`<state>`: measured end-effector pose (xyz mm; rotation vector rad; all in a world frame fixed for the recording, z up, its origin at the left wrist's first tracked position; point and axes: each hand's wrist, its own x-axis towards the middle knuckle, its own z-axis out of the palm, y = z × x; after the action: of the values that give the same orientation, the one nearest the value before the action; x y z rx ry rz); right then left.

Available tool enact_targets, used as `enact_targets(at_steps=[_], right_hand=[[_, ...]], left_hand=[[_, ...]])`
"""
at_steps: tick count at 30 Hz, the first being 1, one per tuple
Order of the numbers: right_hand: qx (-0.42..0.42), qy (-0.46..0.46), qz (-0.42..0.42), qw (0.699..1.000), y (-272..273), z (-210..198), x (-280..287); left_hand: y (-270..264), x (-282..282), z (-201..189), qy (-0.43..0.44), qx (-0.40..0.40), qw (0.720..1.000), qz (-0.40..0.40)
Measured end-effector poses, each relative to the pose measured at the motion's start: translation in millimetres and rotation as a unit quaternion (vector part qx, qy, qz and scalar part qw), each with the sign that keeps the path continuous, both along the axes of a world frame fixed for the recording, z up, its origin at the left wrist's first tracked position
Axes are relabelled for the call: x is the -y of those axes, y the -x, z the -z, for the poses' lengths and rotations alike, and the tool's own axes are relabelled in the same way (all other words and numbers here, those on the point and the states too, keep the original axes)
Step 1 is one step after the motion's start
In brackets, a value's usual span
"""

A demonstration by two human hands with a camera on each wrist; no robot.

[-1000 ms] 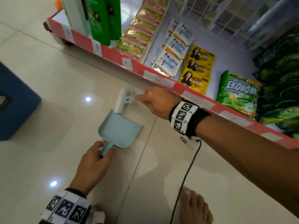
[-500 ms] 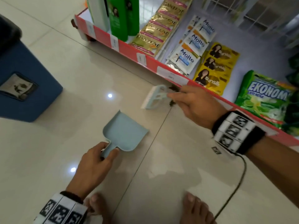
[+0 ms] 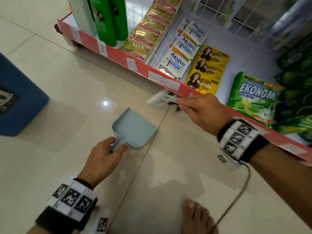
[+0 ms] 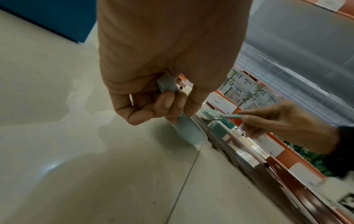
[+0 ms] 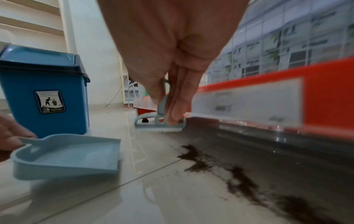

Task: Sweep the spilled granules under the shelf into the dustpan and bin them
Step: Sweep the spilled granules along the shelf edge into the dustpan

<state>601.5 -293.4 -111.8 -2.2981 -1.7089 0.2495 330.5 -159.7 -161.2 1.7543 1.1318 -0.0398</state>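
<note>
Glossy cream floor tiles (image 3: 50, 85) run up to the red-edged shelf (image 3: 118, 54). Compared to a second ago, the brush (image 3: 162, 98) has gone from right over the dustpan (image 3: 135, 127) out to the shelf edge, and dark granules (image 5: 239, 178) show up now. Blue bin (image 5: 44, 94) sits off to the left. Left hand (image 3: 103, 159) has its fingers (image 4: 166, 103) curled round the dustpan's handle, pan flat on the floor. Right hand (image 3: 200, 112) pinches the brush handle between thumb and fingers (image 5: 178, 106), bristles just beyond the granule trail under the shelf.
</note>
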Motion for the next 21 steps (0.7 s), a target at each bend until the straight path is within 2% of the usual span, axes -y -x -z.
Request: enact_targets(at_steps=[2,4,6,9,12,16,18,21], right_hand=[[0.006,-0.007,0.0,1.0,11.7,8.8,-25.3],[0.041,0.023,0.013,0.999,19.4,21.6,-52.7],[0.087,0.056,0.05,0.993,26.0,30.3,-77.4],[0.111,0.067,0.105,0.986,32.3,32.5,-96.0],[0.099,0.101,0.137,0.98,32.7,27.0,-78.0],[0.075,0.192,0.146,0.968,20.0,14.5,-18.5],[0.093,0.188,0.14,0.968,20.4,0.9,-4.1],[0.085,0.126,0.114,0.982,32.9,-13.8,-18.5]], left_hand=[[-8.8,-3.1,-0.4,0.003,0.0,1.0,0.008],[-14.2,-7.2,-2.0,-0.001,0.007,1.0,0.014],[-17.4,-10.8,-2.2,-0.006,0.011,1.0,0.013],[-18.5,-12.0,0.4,-0.005,0.02,1.0,0.002],[-16.1,-8.4,2.3,0.001,0.027,1.0,0.0],[-11.0,-5.7,6.5,0.012,0.034,0.999,-0.009],[-9.8,-5.0,8.1,0.013,0.04,0.999,-0.01],[-11.7,-4.8,8.4,0.011,0.042,0.999,-0.007]])
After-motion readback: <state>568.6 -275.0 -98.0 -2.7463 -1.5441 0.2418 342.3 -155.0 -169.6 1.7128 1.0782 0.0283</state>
